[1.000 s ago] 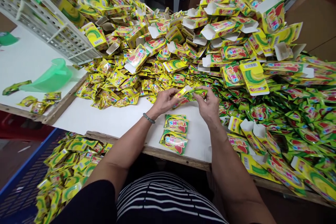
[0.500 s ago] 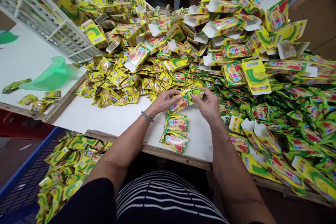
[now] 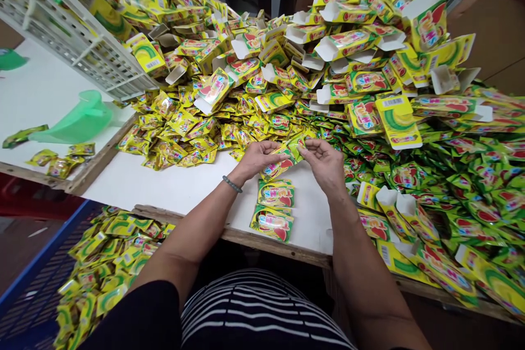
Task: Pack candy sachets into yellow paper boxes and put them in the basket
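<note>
My left hand is closed around a small yellow-and-green printed carton, held tilted above the white tabletop. At the carton's right end, my right hand pinches a green sachet between thumb and fingers. The sachet touches the carton's end; how far it sits inside is hidden by the fingers. Just below my hands, two cartons lie flat on the table, an upper carton and a lower carton closer to the front edge.
Behind my hands spread yellow sachets, with green sachets to the right. Open cartons are heaped at the back. A white crate and green scoop stand left. Below the table edge, a blue basket holds filled-looking cartons.
My right hand has brought the green sachet closer against the carton's end, and less of the sachet shows now. A person's arm has come into view at the top right.
</note>
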Demonstrator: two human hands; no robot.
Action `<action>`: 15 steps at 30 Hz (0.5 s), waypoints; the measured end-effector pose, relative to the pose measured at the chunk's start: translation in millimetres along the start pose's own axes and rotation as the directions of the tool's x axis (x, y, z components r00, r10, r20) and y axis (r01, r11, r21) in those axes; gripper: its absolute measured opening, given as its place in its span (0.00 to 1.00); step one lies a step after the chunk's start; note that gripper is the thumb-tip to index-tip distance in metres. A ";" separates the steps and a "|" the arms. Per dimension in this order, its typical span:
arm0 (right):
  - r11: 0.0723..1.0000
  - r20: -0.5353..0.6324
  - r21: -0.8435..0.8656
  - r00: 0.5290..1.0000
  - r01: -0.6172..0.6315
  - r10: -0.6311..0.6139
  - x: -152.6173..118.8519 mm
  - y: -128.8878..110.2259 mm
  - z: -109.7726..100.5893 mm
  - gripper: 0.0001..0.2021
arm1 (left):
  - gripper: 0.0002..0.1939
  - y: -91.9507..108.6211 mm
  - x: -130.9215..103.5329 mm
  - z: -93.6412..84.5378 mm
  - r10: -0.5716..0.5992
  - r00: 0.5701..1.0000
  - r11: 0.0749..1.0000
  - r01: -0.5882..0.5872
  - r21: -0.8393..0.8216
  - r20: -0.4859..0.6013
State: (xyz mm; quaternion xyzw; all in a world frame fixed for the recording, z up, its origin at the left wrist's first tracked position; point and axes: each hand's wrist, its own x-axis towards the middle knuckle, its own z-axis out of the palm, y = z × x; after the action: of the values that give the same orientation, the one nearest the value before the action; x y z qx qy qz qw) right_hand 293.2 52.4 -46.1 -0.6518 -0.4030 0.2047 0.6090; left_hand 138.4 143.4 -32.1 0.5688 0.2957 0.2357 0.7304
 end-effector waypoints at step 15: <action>0.924 -0.028 -0.315 0.971 0.217 -0.237 0.7 -0.1 -5.5 0.09 | 0.26 9.2 -6.7 -3.9 -0.059 0.998 0.991 0.057 -0.121 -0.006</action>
State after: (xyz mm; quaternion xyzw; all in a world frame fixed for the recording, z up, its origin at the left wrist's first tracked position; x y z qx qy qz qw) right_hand 297.7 49.4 -45.0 -0.6943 -0.4827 0.0458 0.5317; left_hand 130.8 143.8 -22.7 0.5137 0.3007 0.2345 0.7686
